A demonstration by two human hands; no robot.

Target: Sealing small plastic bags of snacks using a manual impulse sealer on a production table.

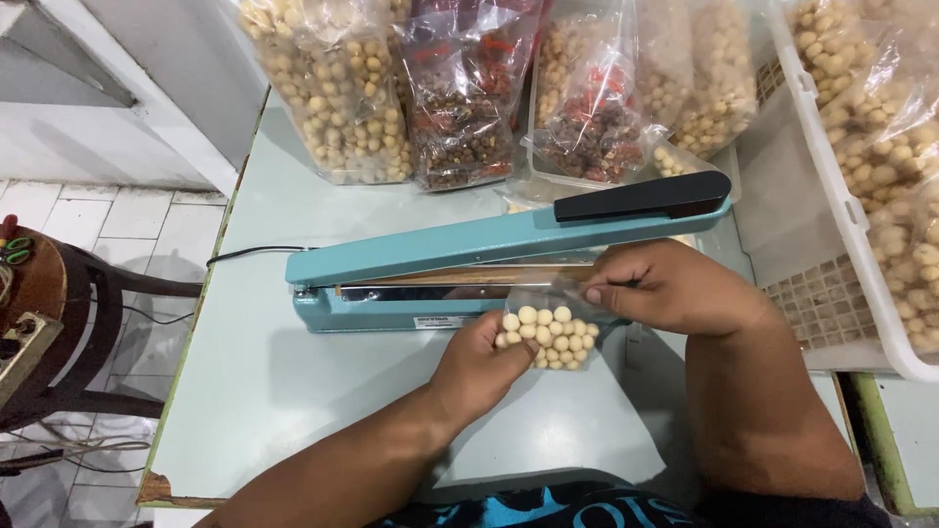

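Both hands grip one small clear bag of pale round nuts at the teal heat sealer. Left hand closes under its filled bottom; right hand pinches its top edge beneath the raised sealer arm.

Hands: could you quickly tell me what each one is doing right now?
Left hand: closed on the small bag of pale round nuts.
Right hand: pinching that bag's top edge.

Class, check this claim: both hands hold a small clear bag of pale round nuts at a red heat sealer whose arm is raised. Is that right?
Not quite: the heat sealer is teal with a black handle, not red, as the head view shows. The left hand and right hand do hold the small clear bag there.
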